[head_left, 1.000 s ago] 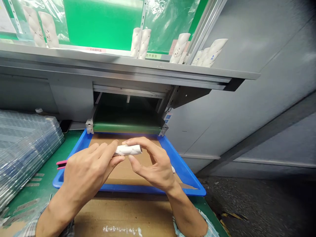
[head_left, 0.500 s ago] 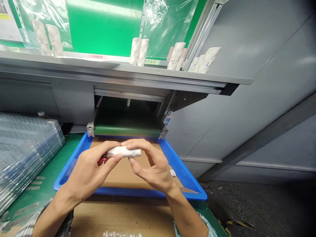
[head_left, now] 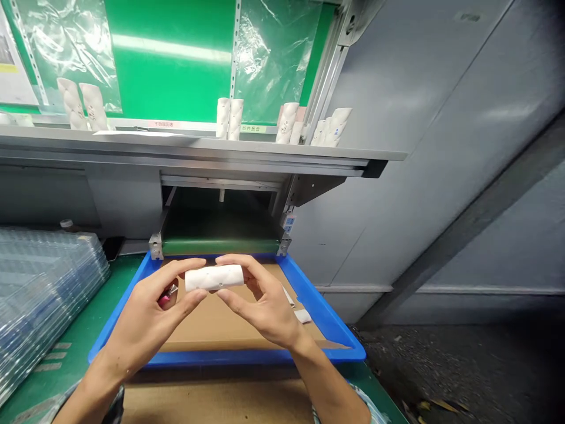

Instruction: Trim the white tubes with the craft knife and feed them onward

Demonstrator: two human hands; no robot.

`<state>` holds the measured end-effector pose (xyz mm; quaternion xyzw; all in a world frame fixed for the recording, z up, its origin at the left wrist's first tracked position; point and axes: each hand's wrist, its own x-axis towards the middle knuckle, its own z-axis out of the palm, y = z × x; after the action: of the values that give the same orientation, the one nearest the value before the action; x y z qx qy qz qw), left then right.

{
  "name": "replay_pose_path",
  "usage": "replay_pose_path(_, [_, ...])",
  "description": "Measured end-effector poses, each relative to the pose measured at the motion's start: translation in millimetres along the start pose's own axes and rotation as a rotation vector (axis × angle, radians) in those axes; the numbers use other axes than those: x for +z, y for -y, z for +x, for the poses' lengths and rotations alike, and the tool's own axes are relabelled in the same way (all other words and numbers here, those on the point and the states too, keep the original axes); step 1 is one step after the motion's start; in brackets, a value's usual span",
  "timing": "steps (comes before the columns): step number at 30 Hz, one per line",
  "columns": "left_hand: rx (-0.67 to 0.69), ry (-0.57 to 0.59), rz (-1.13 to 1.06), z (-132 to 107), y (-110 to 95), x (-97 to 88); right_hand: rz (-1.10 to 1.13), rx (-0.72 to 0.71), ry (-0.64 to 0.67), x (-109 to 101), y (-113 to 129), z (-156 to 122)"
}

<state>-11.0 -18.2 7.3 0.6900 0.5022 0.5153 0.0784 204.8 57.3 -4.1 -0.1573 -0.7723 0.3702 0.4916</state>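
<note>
1. Facing a grey wall (head_left: 419,165) between 2 and 3 o'clock from the middle of the view.
2. Working over a green tabletop (head_left: 120,281), seen toward 8 o'clock.
3. Looking toward 11 o'clock at a metal shelf (head_left: 247,155) lined with standing tubes (head_left: 223,119).
4. Reaching over a blue tray (head_left: 260,357) at 7 o'clock, floored with cardboard (head_left: 207,327), at the end of a green belt (head_left: 220,232).
5. Having a stack of clear plastic trays (head_left: 39,294) on the tabletop between 8 and 9 o'clock.
6. Pinching a white tube (head_left: 214,277) near both ends in a thumb-and-fingertip grip, with the left hand (head_left: 148,312) at its 8 o'clock and the right hand (head_left: 270,312) at its 4.
7. Holding that tube nearly level above the blue tray.
8. Cradling a pink-and-metal tool (head_left: 166,298), mostly hidden, in the left palm.
9. Having small white pieces (head_left: 302,316) in the tray, toward 3 o'clock from its middle.
</note>
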Motion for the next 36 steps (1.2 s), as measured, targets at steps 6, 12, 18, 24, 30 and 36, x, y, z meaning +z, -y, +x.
replay_pose_path(6, [0.043,0.041,0.054,1,2,0.3,0.057,0.004,0.022,0,1,2])
replay_pose_path(12, [0.078,0.062,0.04,1,4,-0.7,0.129,0.025,0.042,-1,2,4])
replay_pose_path(18, [0.057,0.036,0.043,0,3,-0.1,0.105,-0.032,-0.003,-2,4,5])
replay_pose_path(24, [-0.004,0.029,0.092,-2,6,-0.3,-0.029,-0.152,-0.012,-1,5,5])
replay_pose_path(30, [0.025,0.003,0.078,0,7,-0.5,-0.149,-0.285,0.021,-4,2,6])
replay_pose_path(36, [0.137,-0.004,0.162,-4,11,13.5,-0.563,-0.476,-0.017,3,-9,8])
